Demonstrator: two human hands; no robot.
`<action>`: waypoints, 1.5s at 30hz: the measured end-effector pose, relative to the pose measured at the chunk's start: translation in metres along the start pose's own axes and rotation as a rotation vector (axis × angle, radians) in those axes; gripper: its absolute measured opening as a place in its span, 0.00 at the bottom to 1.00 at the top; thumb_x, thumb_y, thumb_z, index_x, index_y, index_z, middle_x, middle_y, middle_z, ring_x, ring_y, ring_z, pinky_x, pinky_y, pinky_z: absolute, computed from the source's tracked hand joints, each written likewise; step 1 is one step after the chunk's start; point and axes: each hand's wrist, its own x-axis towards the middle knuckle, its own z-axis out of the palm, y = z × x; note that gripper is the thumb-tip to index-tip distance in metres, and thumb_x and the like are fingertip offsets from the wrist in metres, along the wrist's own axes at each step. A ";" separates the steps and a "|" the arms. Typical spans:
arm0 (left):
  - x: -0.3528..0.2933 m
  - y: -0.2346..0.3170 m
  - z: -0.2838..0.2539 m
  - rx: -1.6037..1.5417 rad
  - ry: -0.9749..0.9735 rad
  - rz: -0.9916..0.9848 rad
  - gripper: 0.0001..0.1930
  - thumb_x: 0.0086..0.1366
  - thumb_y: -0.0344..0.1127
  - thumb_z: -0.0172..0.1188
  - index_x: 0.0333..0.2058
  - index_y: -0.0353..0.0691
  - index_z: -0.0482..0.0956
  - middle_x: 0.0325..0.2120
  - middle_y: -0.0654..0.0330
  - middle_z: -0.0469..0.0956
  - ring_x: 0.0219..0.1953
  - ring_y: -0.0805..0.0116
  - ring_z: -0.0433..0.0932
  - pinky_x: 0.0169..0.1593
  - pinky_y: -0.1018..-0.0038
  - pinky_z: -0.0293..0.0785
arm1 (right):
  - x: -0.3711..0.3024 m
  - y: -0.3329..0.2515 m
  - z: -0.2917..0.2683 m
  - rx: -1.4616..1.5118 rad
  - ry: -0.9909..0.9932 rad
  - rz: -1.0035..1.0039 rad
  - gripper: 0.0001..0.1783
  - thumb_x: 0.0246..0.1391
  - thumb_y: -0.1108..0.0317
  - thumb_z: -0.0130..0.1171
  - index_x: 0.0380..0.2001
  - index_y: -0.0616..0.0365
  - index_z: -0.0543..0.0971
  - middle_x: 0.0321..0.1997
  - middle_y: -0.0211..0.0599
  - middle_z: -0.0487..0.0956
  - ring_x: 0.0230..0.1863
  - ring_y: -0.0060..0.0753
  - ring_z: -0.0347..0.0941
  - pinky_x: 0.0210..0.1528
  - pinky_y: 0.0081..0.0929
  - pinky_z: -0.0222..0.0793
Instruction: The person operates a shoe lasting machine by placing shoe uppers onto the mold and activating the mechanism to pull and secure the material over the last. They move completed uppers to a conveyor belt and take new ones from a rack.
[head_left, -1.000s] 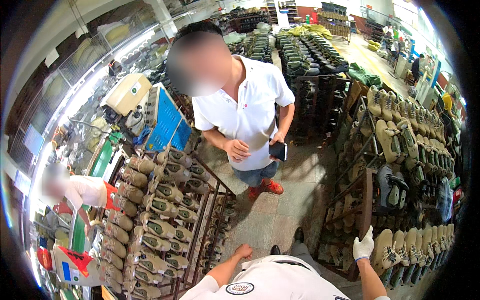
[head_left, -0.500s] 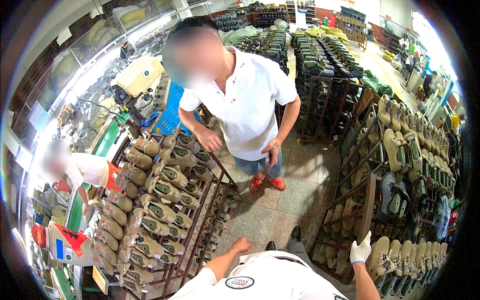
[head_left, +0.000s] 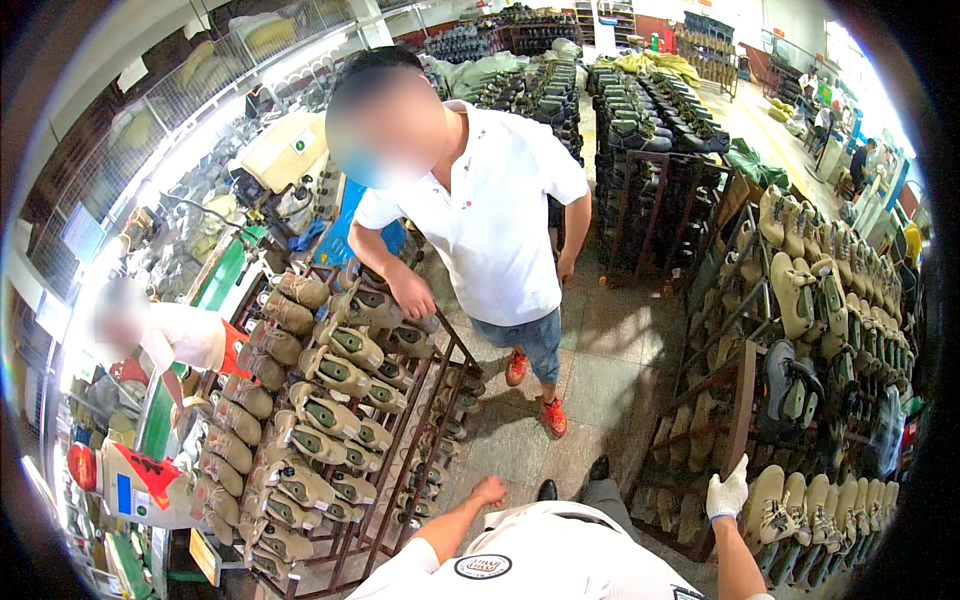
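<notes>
Hands well apart: bare left hand [head_left: 488, 491], near left, loosely curled | White-gloved right hand [head_left: 728, 490] apparently clasping brown metal rack [head_left: 741, 400], near right | Rack already loaded with tan lace-up shoes [head_left: 766, 498]; remainder unclear

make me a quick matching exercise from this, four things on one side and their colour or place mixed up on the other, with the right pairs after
Things:
1. Wearer's right hand
2. Wearer's left hand
3. Shoes of the nearest co-worker
4. Dark shoes

Colour or place:
A. Red-orange, on the floor
B. On the rack at the right, among tan shoes
C. White-gloved, at a brown rack post
D. Bare, in front of the wearer's waist

Pairs: 1-C, 2-D, 3-A, 4-B
</notes>
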 end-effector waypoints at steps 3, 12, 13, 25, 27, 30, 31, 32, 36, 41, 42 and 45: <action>-0.005 -0.003 0.002 -0.037 0.018 -0.013 0.11 0.60 0.32 0.53 0.26 0.34 0.83 0.23 0.56 0.85 0.23 0.66 0.85 0.30 0.68 0.82 | 0.000 0.001 0.003 -0.019 0.011 -0.003 0.49 0.51 0.70 0.66 0.73 0.63 0.54 0.59 0.59 0.76 0.53 0.61 0.76 0.54 0.47 0.72; -0.033 -0.021 0.029 -0.005 0.079 0.005 0.12 0.59 0.32 0.55 0.28 0.34 0.87 0.26 0.52 0.86 0.25 0.62 0.86 0.32 0.66 0.82 | 0.002 0.018 0.005 0.050 0.028 -0.009 0.49 0.49 0.71 0.66 0.72 0.66 0.54 0.57 0.60 0.75 0.53 0.60 0.76 0.55 0.47 0.72; -0.037 -0.028 0.031 0.021 0.078 -0.011 0.12 0.58 0.32 0.55 0.27 0.34 0.87 0.26 0.53 0.87 0.26 0.63 0.86 0.33 0.66 0.82 | 0.001 0.010 0.000 0.043 -0.011 0.010 0.50 0.49 0.70 0.67 0.72 0.66 0.54 0.58 0.59 0.75 0.53 0.60 0.75 0.55 0.48 0.72; -0.111 -0.073 0.097 -0.111 0.113 -0.080 0.13 0.62 0.36 0.54 0.30 0.34 0.84 0.24 0.56 0.85 0.25 0.67 0.85 0.32 0.69 0.80 | -0.005 0.003 -0.012 0.027 -0.078 0.027 0.48 0.54 0.69 0.65 0.73 0.63 0.52 0.64 0.59 0.71 0.56 0.60 0.73 0.58 0.49 0.72; -0.125 -0.081 0.107 -0.115 0.117 -0.066 0.13 0.64 0.36 0.54 0.32 0.34 0.85 0.25 0.55 0.86 0.25 0.67 0.85 0.33 0.69 0.81 | -0.005 0.008 -0.012 0.028 -0.049 0.010 0.49 0.52 0.70 0.66 0.73 0.66 0.52 0.60 0.59 0.72 0.53 0.60 0.75 0.54 0.48 0.73; -0.146 -0.116 0.115 -0.193 0.154 -0.167 0.13 0.65 0.37 0.54 0.32 0.34 0.85 0.27 0.55 0.86 0.26 0.66 0.85 0.34 0.68 0.82 | -0.007 0.011 -0.006 0.012 -0.017 -0.023 0.49 0.51 0.69 0.67 0.72 0.67 0.52 0.57 0.58 0.74 0.50 0.59 0.76 0.52 0.48 0.75; -0.153 -0.128 0.116 -0.174 0.177 -0.179 0.13 0.65 0.36 0.54 0.33 0.33 0.85 0.27 0.54 0.86 0.26 0.66 0.86 0.34 0.68 0.82 | -0.007 0.011 -0.005 0.005 -0.020 -0.027 0.49 0.51 0.68 0.67 0.72 0.67 0.53 0.57 0.58 0.74 0.50 0.59 0.76 0.52 0.48 0.75; -0.159 -0.133 0.120 -0.156 0.189 -0.181 0.13 0.65 0.36 0.54 0.33 0.33 0.85 0.28 0.54 0.86 0.27 0.65 0.86 0.34 0.68 0.82 | -0.005 0.015 -0.004 -0.011 -0.011 -0.027 0.49 0.51 0.67 0.67 0.71 0.67 0.53 0.57 0.58 0.74 0.50 0.59 0.76 0.51 0.48 0.75; -0.176 -0.159 0.133 -0.352 0.171 -0.299 0.13 0.65 0.33 0.53 0.31 0.31 0.84 0.27 0.52 0.85 0.27 0.65 0.86 0.32 0.69 0.82 | -0.009 0.004 -0.016 -0.031 -0.077 0.014 0.50 0.51 0.64 0.66 0.72 0.66 0.52 0.59 0.60 0.73 0.51 0.59 0.76 0.54 0.49 0.74; -0.174 -0.178 0.142 -0.441 0.210 -0.226 0.11 0.62 0.29 0.54 0.28 0.30 0.84 0.23 0.53 0.84 0.23 0.64 0.85 0.29 0.68 0.81 | -0.004 0.005 -0.010 -0.085 -0.103 0.021 0.51 0.52 0.64 0.65 0.73 0.66 0.50 0.60 0.59 0.73 0.53 0.59 0.76 0.54 0.49 0.74; -0.172 -0.182 0.142 -0.494 0.225 -0.209 0.11 0.62 0.29 0.54 0.27 0.30 0.83 0.23 0.53 0.84 0.23 0.64 0.84 0.29 0.68 0.81 | -0.007 0.004 -0.009 -0.101 -0.119 0.034 0.51 0.52 0.64 0.65 0.73 0.66 0.50 0.59 0.59 0.73 0.52 0.59 0.76 0.54 0.49 0.74; -0.170 -0.199 0.159 -0.549 0.257 -0.164 0.10 0.61 0.29 0.55 0.25 0.31 0.83 0.21 0.54 0.83 0.23 0.65 0.84 0.28 0.68 0.81 | -0.005 0.013 -0.007 -0.110 -0.074 0.019 0.50 0.52 0.63 0.63 0.72 0.66 0.51 0.59 0.60 0.74 0.53 0.60 0.76 0.55 0.49 0.73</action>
